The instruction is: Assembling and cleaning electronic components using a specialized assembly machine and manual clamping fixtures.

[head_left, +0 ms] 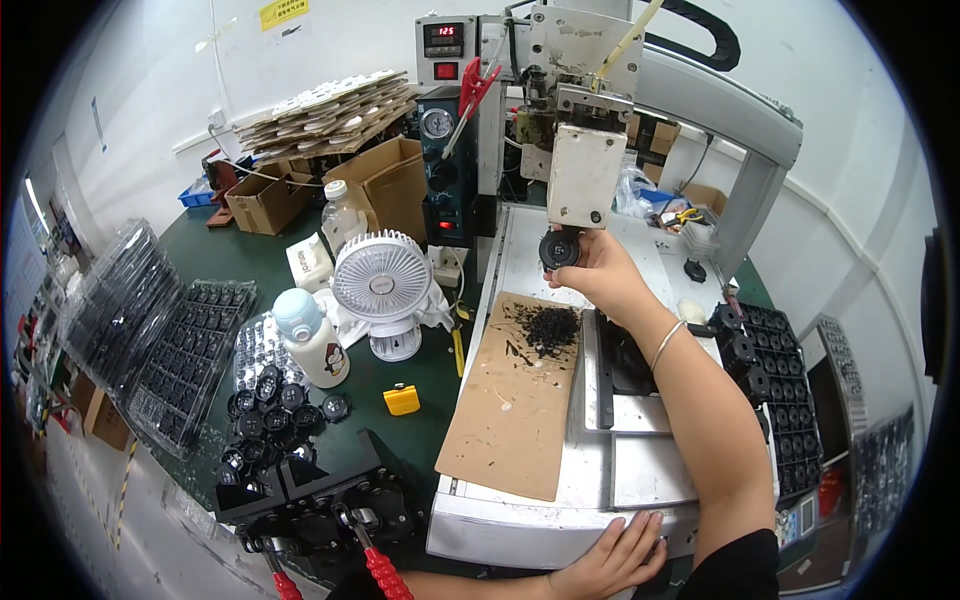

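Note:
Beneath the white block-shaped head [590, 175] of a bench machine, my right hand [606, 278] grips a round black plastic part [559, 251]. Its flat face with small markings is turned toward me; the upper rim sits close under the head, and I cannot tell whether they touch. My left hand [612, 556] lies flat with fingers stretched on the front edge of the machine's pale metal base [500, 520], holding nothing. Below the right hand, a brown cardboard sheet [505, 430] carries a heap of thin black scraps [550, 328].
Left of the machine stand a white fan [385, 280], a bottle with a light-blue cap [322, 345] and a yellow box-like object [401, 400]. Loose round black parts [270, 420] lie beside a black clamp fixture with red handles [385, 570]. A black parts tray [790, 400] is on the right.

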The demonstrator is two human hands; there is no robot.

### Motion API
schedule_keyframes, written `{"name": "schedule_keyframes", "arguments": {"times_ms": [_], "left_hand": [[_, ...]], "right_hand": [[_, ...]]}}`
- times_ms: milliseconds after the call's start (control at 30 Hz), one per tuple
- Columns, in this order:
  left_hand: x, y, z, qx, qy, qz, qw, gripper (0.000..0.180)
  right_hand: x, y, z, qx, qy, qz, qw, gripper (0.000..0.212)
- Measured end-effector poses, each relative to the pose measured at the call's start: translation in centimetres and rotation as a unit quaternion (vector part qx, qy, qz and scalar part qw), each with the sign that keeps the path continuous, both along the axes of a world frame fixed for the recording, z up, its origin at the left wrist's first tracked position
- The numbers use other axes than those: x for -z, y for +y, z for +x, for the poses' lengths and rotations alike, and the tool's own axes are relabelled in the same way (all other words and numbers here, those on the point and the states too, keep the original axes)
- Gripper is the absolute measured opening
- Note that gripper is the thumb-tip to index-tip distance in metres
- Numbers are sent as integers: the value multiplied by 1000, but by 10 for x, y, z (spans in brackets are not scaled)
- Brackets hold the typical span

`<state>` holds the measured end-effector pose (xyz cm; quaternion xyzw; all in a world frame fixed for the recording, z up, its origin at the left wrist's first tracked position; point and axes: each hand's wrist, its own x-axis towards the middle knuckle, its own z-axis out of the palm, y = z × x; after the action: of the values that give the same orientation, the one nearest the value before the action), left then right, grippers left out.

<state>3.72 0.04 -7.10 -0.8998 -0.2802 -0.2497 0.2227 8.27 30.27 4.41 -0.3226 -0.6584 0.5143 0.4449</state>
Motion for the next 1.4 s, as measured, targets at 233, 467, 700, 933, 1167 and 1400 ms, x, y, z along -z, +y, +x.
{"name": "schedule_keyframes", "arguments": {"times_ms": [233, 467, 700, 933, 1167, 1400], "left_hand": [[-2, 1, -1, 3, -5, 7, 1000, 35], [-1, 1, -1, 7, -4, 7, 1000, 34], [-1, 0, -1, 4, 2, 8, 1000, 35], [-2, 0, -1, 1, 10, 13, 1000, 35], [-2, 0, -1, 0, 9, 12, 1000, 36], [-3, 0, -2, 0, 14, 13, 1000, 37]], "right_hand": [[-1, -2, 3, -1, -16, 11, 1000, 58], [-1, -4, 3, -8, -13, 3, 1000, 58], [-3, -6, 4, -12, -21, -3, 1000, 60], [-2, -5, 5, -14, -21, -3, 1000, 61], [-1, -3, 1, -6, -19, 5, 1000, 59], [-1, -2, 1, 0, -15, 2, 1000, 57]]}}
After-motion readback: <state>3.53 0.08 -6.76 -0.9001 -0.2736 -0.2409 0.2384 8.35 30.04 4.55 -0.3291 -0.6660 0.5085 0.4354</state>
